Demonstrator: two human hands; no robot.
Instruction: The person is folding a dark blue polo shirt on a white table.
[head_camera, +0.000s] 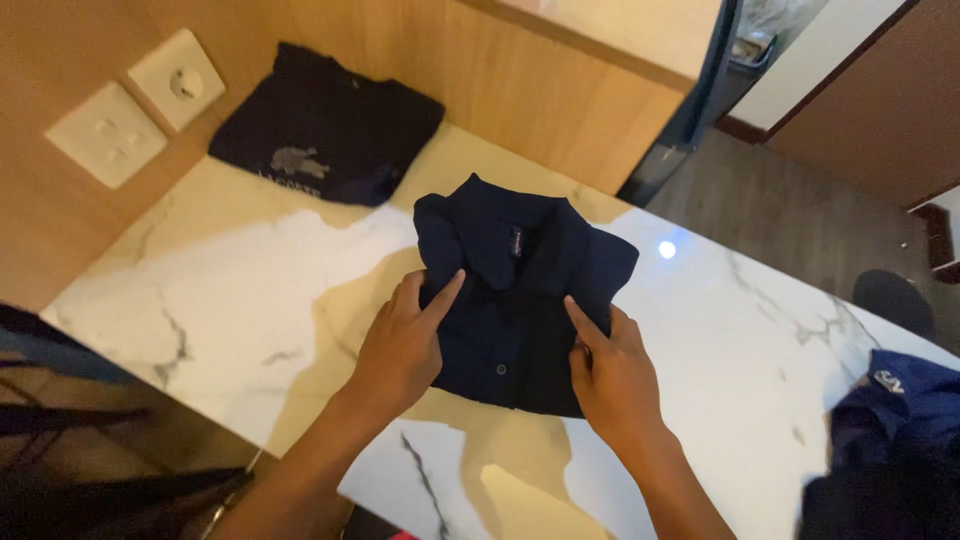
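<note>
A folded dark navy collared shirt (515, 290) lies on the white marble table (230, 290), collar away from me and buttons up. My left hand (405, 345) rests flat on the shirt's left edge, fingers pressing the fabric. My right hand (610, 375) lies on the right lower edge, index finger stretched onto the cloth. Neither hand grips anything.
A second folded dark shirt (325, 125) with a pale emblem leans against the wooden wall at the back left. Two white wall sockets (140, 105) sit left of it. Blue clothing (895, 420) is piled at the table's right end. The table's edge runs close to me.
</note>
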